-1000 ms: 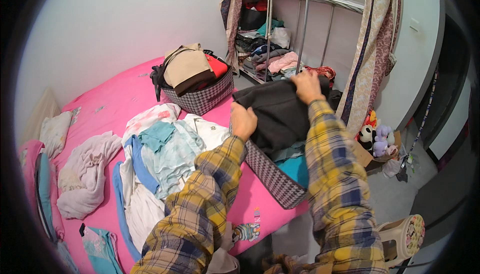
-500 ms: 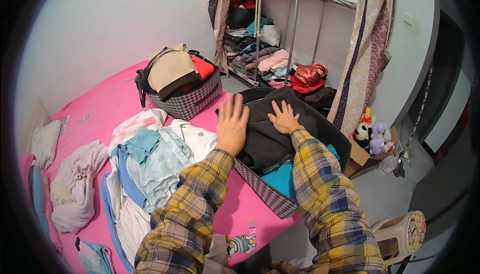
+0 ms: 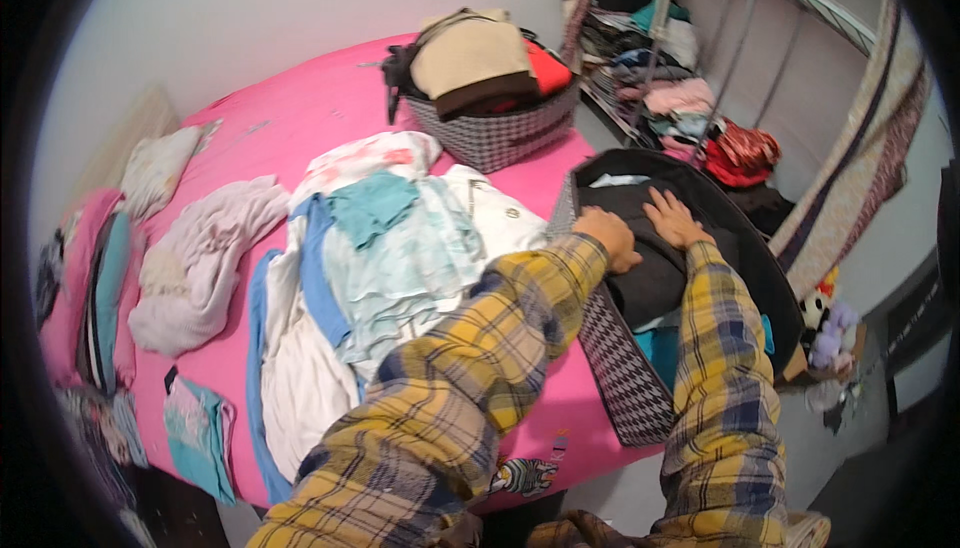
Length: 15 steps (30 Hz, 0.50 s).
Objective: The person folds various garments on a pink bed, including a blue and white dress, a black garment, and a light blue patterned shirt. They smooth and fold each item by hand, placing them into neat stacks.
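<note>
A dark folded garment (image 3: 648,293), gripped at its edges a second ago, is now settled inside the houndstooth storage box (image 3: 628,384). The spread right hand (image 3: 677,219) is laid on it; just beside, the left hand (image 3: 611,236) is curled, any pinch of fabric impossible to tell. Turquoise cloth (image 3: 657,352) is left exposed toward the box's near end.

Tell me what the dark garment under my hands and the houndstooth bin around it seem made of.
The dark garment: probably cloth, matte, since it creases softly without shine; knit or woven, I can't tell. The houndstooth bin: likely stiffened fabric, dull-finished, as its patterned wall holds shape.
</note>
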Available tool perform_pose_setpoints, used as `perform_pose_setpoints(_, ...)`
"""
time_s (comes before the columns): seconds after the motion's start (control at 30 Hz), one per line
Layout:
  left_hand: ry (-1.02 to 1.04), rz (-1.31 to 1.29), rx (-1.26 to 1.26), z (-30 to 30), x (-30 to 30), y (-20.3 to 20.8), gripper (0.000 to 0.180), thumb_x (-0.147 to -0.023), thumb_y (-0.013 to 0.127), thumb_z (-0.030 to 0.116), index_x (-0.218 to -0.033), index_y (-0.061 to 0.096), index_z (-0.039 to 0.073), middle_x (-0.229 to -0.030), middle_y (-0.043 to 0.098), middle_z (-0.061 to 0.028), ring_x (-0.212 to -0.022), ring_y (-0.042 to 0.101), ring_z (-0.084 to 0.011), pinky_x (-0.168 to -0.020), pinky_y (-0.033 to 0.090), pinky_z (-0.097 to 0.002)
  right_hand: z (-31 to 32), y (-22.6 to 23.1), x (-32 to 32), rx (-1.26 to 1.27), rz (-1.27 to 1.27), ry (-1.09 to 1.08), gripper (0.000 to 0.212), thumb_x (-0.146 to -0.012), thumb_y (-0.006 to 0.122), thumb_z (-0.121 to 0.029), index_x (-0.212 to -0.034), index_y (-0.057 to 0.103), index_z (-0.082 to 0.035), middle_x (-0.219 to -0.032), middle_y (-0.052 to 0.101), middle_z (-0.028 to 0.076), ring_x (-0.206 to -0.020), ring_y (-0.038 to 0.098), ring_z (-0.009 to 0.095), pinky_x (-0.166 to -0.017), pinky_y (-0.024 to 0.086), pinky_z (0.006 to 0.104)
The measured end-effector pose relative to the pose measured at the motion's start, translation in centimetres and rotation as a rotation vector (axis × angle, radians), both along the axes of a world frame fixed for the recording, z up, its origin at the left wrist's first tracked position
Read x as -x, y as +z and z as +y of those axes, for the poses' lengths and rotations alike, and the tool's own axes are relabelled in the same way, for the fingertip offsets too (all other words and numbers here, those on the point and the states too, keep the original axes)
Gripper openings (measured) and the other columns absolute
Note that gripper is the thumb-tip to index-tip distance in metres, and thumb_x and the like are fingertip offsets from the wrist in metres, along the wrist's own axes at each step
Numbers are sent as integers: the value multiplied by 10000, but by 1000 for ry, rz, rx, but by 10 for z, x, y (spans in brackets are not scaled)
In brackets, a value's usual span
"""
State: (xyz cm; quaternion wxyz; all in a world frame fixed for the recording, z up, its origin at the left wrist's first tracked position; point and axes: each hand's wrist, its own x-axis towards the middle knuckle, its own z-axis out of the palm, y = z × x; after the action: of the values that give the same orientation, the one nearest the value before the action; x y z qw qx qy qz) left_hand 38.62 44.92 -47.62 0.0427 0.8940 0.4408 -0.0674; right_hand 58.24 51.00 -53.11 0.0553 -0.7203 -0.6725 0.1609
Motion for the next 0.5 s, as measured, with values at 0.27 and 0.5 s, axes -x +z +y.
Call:
perform_pose_setpoints(0.27, -148, -1207, -511, -96, 98, 23, 314, -826, 575, 109, -1117, 535, -4, -1093, 539, -193, -1015, 522, -353, -893, 424, -395, -24, 13, 0, -156, -238, -97, 511, -906, 342, -478, -1376, 339, -279, -1368, 396, 119, -1234, 392, 372, -941, 276, 654)
perform_pose_setpoints(0.5, 352, -733, -344, -269, 288, -44, 399, -739, 610, 25, -1134, 553, 23, -1151, 518, -186, -1123, 469, -354, -951, 397, -406, -93, 104, -11, -616, 24, 305, 437, -802, 617, -187, -1197, 537, -16, -1165, 570, 211, -1102, 530, 370, -941, 415, 415)
